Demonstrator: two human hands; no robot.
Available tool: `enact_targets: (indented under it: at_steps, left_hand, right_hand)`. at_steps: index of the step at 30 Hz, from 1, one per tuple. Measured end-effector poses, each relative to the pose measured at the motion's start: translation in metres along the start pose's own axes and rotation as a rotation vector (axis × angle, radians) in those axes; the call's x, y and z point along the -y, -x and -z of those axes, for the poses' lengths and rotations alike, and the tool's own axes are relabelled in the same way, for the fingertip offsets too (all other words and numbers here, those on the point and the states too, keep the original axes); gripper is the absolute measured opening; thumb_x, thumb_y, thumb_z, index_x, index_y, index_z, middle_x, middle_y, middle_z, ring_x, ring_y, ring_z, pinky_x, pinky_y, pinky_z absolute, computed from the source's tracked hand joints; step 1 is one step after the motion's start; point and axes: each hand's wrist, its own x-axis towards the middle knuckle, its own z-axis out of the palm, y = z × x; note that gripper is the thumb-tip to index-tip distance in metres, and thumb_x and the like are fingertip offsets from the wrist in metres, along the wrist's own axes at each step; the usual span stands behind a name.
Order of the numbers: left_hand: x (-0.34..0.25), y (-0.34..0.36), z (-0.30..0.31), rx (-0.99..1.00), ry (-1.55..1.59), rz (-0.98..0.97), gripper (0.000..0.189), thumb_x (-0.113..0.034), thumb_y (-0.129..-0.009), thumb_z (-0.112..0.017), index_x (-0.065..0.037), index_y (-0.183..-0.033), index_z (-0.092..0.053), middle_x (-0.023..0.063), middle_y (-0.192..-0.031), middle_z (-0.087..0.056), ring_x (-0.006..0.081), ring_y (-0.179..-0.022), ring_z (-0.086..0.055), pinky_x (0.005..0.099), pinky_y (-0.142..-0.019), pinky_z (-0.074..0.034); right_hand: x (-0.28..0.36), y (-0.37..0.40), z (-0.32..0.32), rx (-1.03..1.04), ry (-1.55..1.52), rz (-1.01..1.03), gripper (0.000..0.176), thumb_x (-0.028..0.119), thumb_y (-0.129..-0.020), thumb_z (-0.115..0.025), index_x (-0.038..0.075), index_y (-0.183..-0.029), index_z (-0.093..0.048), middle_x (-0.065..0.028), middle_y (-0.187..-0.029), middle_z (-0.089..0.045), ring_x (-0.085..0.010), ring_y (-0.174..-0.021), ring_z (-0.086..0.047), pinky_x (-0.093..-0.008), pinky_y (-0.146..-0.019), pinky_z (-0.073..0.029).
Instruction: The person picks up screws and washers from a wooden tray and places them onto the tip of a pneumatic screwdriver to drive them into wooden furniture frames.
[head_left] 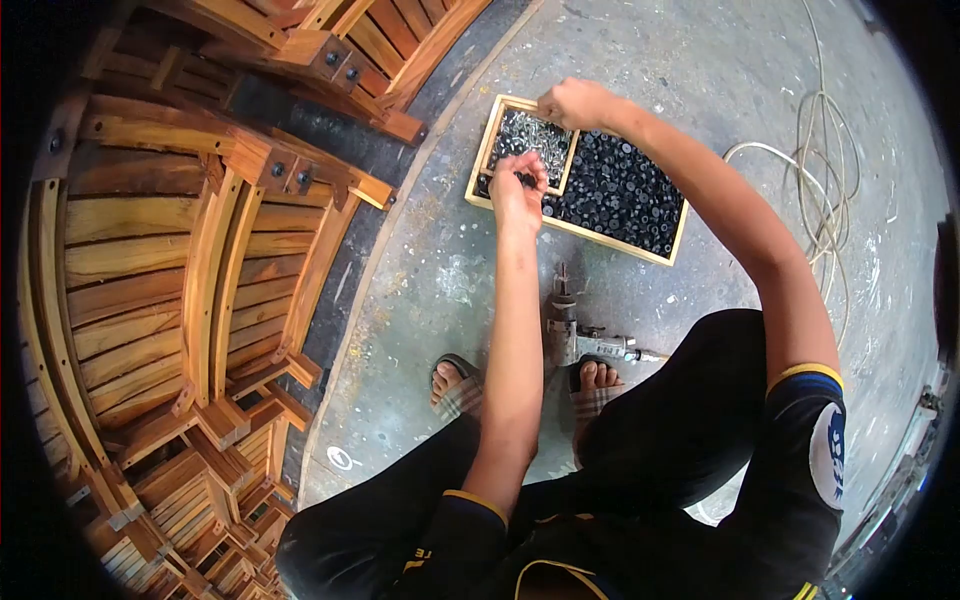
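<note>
A shallow wooden box (612,243) lies on the floor in front of me. Its small inner tray (573,165) holds many silver screws (535,135), and the larger part is full of black round pieces (625,190), some with a centre hole. My left hand (518,192) is over the tray's near corner, palm up, its fingers curled around dark pieces that look like the black round ones. My right hand (575,103) is closed above the box's far edge, the fingertips pointing down; what they pinch is hidden.
A pneumatic drill (570,335) lies on the concrete floor between the box and my feet. Wooden slatted furniture (230,230) with bolt heads lines the left side. A pale hose (830,180) lies coiled at the right.
</note>
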Motion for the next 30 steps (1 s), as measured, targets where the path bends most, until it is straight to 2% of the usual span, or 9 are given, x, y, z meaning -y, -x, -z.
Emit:
enact_targets:
  at_steps: [5, 6, 10, 15, 19, 22, 24, 27, 30]
  left_hand:
    - [0.012, 0.012, 0.007, -0.033, -0.014, 0.036, 0.025, -0.02, -0.091, -0.049, 0.001, -0.092, -0.061, 0.009, -0.076, -0.058, 0.0203, -0.067, -0.055, 0.0301, -0.057, -0.043]
    - [0.013, 0.014, 0.008, -0.01, -0.009, 0.046, 0.024, -0.019, -0.09, -0.05, 0.002, -0.092, -0.061, 0.0091, -0.076, -0.058, 0.0207, -0.066, -0.055, 0.0304, -0.057, -0.043]
    - [0.015, 0.015, 0.006, -0.001, -0.004, 0.054, 0.023, -0.019, -0.089, -0.051, 0.002, -0.092, -0.06, 0.0098, -0.076, -0.058, 0.021, -0.067, -0.055, 0.0305, -0.057, -0.042]
    - [0.012, 0.013, 0.007, -0.016, -0.033, 0.047, 0.022, -0.018, -0.089, -0.05, 0.002, -0.092, -0.06, 0.0093, -0.076, -0.058, 0.0203, -0.067, -0.054, 0.0306, -0.058, -0.042]
    - [0.011, 0.012, 0.01, -0.006, -0.061, 0.029, 0.023, -0.018, -0.091, -0.048, 0.002, -0.093, -0.06, 0.0094, -0.076, -0.058, 0.0198, -0.066, -0.054, 0.0311, -0.058, -0.043]
    - [0.011, 0.009, 0.009, -0.029, -0.038, 0.028, 0.027, -0.021, -0.093, -0.045, 0.002, -0.093, -0.06, 0.0096, -0.076, -0.059, 0.0204, -0.067, -0.054, 0.0314, -0.059, -0.043]
    - [0.009, 0.003, 0.009, -0.037, 0.003, 0.031, 0.034, -0.025, -0.096, -0.04, 0.002, -0.096, -0.061, 0.0104, -0.077, -0.06, 0.0216, -0.068, -0.055, 0.032, -0.059, -0.044]
    - [0.005, -0.006, 0.007, 0.045, 0.046, -0.011, 0.037, -0.026, -0.096, -0.038, 0.003, -0.097, -0.061, 0.0111, -0.076, -0.06, 0.0221, -0.068, -0.056, 0.0328, -0.059, -0.044]
    - [0.001, -0.005, 0.013, 0.045, -0.011, 0.035, 0.032, -0.024, -0.095, -0.041, 0.002, -0.095, -0.061, 0.0103, -0.075, -0.06, 0.0213, -0.068, -0.056, 0.0315, -0.057, -0.044]
  right_hand:
    - [-0.004, 0.006, -0.029, -0.017, 0.312, -0.029, 0.028, 0.011, -0.073, -0.069, 0.014, -0.101, -0.065, -0.0118, -0.096, -0.069, -0.0334, -0.089, -0.067, -0.0439, -0.073, -0.056]
    - [-0.007, 0.005, -0.03, -0.068, 0.339, 0.038, 0.022, 0.013, -0.076, -0.064, 0.013, -0.098, -0.069, -0.0148, -0.088, -0.071, -0.0343, -0.083, -0.07, -0.0453, -0.07, -0.056]
    - [-0.009, 0.0, -0.036, -0.024, 0.397, 0.048, 0.02, 0.012, -0.079, -0.06, 0.008, -0.098, -0.067, -0.0146, -0.09, -0.071, -0.0334, -0.082, -0.07, -0.0451, -0.069, -0.057]
    - [-0.01, 0.012, -0.043, -0.16, 0.462, 0.148, 0.017, 0.01, -0.085, -0.052, 0.005, -0.096, -0.065, -0.0141, -0.092, -0.069, -0.0322, -0.079, -0.07, -0.0429, -0.066, -0.058]
    - [-0.01, 0.019, -0.042, -0.164, 0.498, 0.163, 0.016, 0.012, -0.085, -0.055, 0.006, -0.096, -0.064, -0.0137, -0.093, -0.068, -0.0317, -0.078, -0.07, -0.0439, -0.067, -0.057]
    - [0.002, 0.02, -0.029, -0.247, 0.261, 0.049, 0.022, 0.02, -0.086, -0.061, 0.006, -0.102, -0.065, -0.0116, -0.089, -0.068, -0.0279, -0.075, -0.069, -0.0415, -0.066, -0.054]
    - [0.017, 0.017, -0.013, -0.156, -0.323, 0.043, 0.023, 0.027, -0.084, -0.064, 0.005, -0.086, -0.068, -0.0142, -0.081, -0.069, -0.031, -0.074, -0.068, -0.042, -0.066, -0.052]
    - [0.038, 0.011, 0.003, 0.055, -0.341, 0.054, 0.029, 0.033, -0.084, -0.066, 0.004, -0.08, -0.069, -0.0154, -0.075, -0.068, -0.0318, -0.073, -0.066, -0.0416, -0.066, -0.05]
    - [0.037, -0.001, -0.002, -0.131, -0.163, -0.002, 0.019, 0.024, -0.084, -0.06, 0.011, -0.094, -0.069, -0.0166, -0.081, -0.069, -0.0342, -0.078, -0.067, -0.0456, -0.07, -0.052]
